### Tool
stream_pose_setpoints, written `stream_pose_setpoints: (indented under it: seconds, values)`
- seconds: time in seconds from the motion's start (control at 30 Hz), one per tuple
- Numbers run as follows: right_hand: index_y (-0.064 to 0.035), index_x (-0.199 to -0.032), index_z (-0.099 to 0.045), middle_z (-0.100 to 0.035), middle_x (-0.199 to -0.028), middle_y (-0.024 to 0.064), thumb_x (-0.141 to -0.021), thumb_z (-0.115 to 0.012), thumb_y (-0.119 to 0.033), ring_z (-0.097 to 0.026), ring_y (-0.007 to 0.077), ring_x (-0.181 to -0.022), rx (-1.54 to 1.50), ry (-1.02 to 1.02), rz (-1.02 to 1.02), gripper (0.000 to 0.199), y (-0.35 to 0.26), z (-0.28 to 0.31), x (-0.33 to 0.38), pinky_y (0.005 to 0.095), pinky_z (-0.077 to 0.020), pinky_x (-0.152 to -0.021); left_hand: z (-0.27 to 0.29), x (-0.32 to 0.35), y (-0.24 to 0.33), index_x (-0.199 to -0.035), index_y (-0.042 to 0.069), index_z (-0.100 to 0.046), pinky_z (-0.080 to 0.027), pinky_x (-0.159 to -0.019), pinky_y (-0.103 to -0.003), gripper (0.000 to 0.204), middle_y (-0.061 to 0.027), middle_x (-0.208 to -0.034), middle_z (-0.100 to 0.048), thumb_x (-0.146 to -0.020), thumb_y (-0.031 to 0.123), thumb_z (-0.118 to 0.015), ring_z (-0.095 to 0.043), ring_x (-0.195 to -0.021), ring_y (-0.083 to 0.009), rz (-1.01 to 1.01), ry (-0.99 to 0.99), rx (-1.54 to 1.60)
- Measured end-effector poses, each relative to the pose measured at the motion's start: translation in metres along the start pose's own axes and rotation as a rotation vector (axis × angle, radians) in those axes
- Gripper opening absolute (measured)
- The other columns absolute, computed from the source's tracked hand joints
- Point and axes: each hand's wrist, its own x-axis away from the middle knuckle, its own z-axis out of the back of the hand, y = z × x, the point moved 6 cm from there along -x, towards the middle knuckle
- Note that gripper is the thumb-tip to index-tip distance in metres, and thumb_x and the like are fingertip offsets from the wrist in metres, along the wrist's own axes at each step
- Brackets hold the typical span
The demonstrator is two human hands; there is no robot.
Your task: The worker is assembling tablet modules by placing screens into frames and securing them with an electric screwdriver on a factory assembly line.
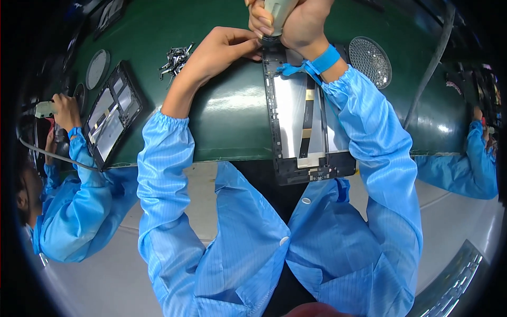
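An opened tablet [288, 119] lies lengthwise before me, its inside facing up and its near end reaching over the table edge. My right hand [306, 31] is wrapped round the pale handle of an electric screwdriver [278, 15]. The screwdriver's dark nose points down at the tablet's far left corner. Beside that nose, my left hand [219, 53] has its thumb and fingertips pinched together at the corner; what they hold is too small or hidden. A blue wrist strap [323, 61] circles my right wrist, its loose end over the tablet.
Small metal and black parts [176, 61] lie heaped left of my left hand. To the right stands a round dimpled tray [369, 61] with tiny pieces; a grey cable [430, 68] runs past it. Another opened tablet [113, 113] lies at left, near a co-worker's hand [67, 111].
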Motion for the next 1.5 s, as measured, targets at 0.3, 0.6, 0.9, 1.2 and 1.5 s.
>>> stream_pose_setpoints:
  seconds: [0.3, 0.6, 0.9, 1.2, 1.5]
  values:
    - [0.0088, -0.107, -0.066, -0.059, -0.06, 0.0045, -0.089, -0.044, -0.081, -0.055, 0.0109, -0.048, -0.11, -0.067, -0.006, 0.094, 0.011, 0.004, -0.002, 0.0227, -0.0457, -0.045, 0.0, -0.002, 0.003, -0.113, -0.011, -0.067, -0.057, -0.088, -0.029, 0.028, -0.0147, -0.101, -0.072, -0.1, 0.013, -0.06, -0.072, -0.092, -0.0195, -0.01, -0.013, -0.012]
    - [0.0001, -0.102, -0.07, -0.068, -0.085, 0.0014, -0.089, -0.076, -0.014, -0.06, 0.0078, -0.075, 0.319, -0.086, 0.169, 0.02, 0.006, -0.016, -0.006, 0.0256, -0.0487, -0.064, 0.003, 0.001, -0.006, -0.117, -0.01, -0.065, -0.057, -0.09, -0.032, 0.028, -0.0166, -0.102, -0.071, -0.1, 0.012, -0.059, -0.072, -0.094, -0.0229, -0.009, 0.01, -0.006]
    - [0.0011, -0.082, -0.067, -0.061, -0.069, -0.0008, -0.089, -0.074, -0.016, -0.053, 0.0057, -0.064, 0.394, -0.038, 0.175, 0.02, 0.004, -0.012, -0.006, 0.0284, -0.0423, -0.053, 0.004, -0.001, -0.01, -0.113, -0.011, -0.067, -0.056, -0.09, -0.031, 0.027, -0.0157, -0.101, -0.073, -0.098, 0.011, -0.062, -0.072, -0.093, -0.0212, -0.006, 0.027, 0.015]
    - [0.0007, -0.081, -0.068, -0.062, -0.067, 0.0, -0.089, -0.074, -0.017, -0.054, 0.0056, -0.063, 0.419, 0.013, 0.269, 0.02, 0.002, -0.005, -0.006, 0.0286, -0.0429, -0.053, 0.006, 0.0, -0.011, -0.115, -0.009, -0.068, -0.054, -0.09, -0.028, 0.028, -0.0125, -0.101, -0.073, -0.099, 0.013, -0.062, -0.071, -0.092, -0.0178, 0.014, 0.039, -0.022]
    - [0.0, -0.08, -0.068, -0.063, -0.065, 0.0007, -0.09, -0.073, -0.015, -0.056, 0.0064, -0.058, 0.442, 0.085, 0.279, 0.019, 0.0, 0.005, -0.003, 0.0278, -0.0419, -0.049, 0.001, 0.0, -0.003, -0.115, -0.01, -0.068, -0.055, -0.088, -0.027, 0.027, -0.0114, -0.1, -0.072, -0.099, 0.012, -0.062, -0.07, -0.091, -0.0163, -0.013, 0.043, -0.065]
